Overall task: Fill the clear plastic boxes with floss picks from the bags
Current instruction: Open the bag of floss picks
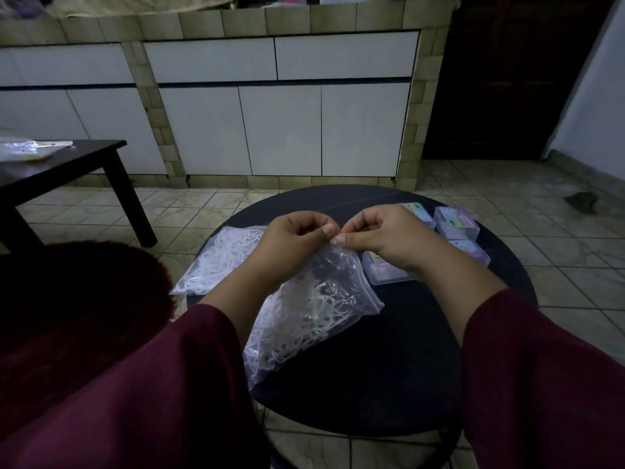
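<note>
A clear zip bag of white floss picks (314, 309) lies on the round dark table (399, 363), its top corner lifted. My left hand (291, 242) and my right hand (385, 238) both pinch the bag's upper edge, thumbs nearly touching. A second bag of floss picks (220, 262) lies flat to the left, partly behind my left wrist. Several clear plastic boxes sit at the right of the table: one (382, 272) just under my right wrist, another (456, 223) further back, a third (471, 252) partly hidden by my right hand.
A dark low table (64, 170) with a plastic bag on it stands at the far left. White cabinet doors and a tiled counter front fill the background. Tiled floor surrounds the round table. A dark red cushion sits at my left.
</note>
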